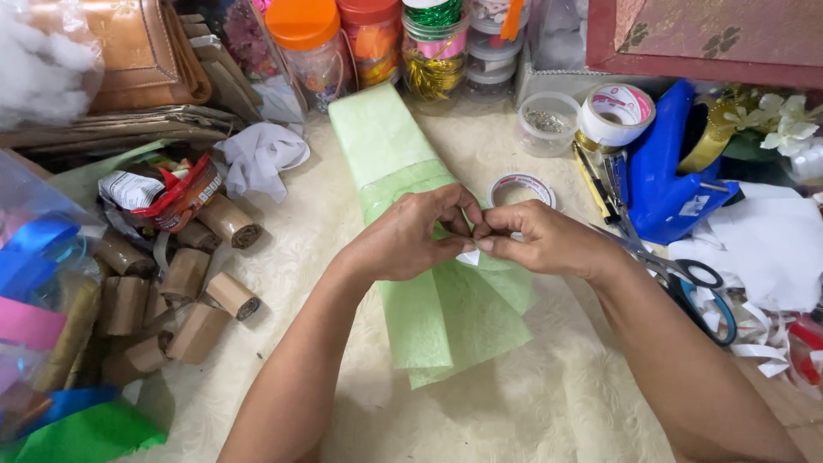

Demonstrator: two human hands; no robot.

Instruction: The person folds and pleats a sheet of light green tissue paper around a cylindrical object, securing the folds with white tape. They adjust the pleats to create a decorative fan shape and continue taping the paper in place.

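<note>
A long strip of light green crepe paper [390, 146] lies across the cream table, gathered at its middle and fanning out toward me. My left hand [410, 236] and my right hand [538, 238] meet over the gathered part. Both pinch the green paper between fingertips, along with a small white piece [468, 255] that shows just below my fingers. A small roll of clear tape [523, 187] lies flat right behind my right hand.
Brown paper rolls [184, 274] and coloured ribbons [34, 257] crowd the left. Jars with orange lids [309, 47] stand at the back. On the right are a white tape roll [617, 113], a blue tool [664, 171], scissors [686, 279] and white scraps [771, 244].
</note>
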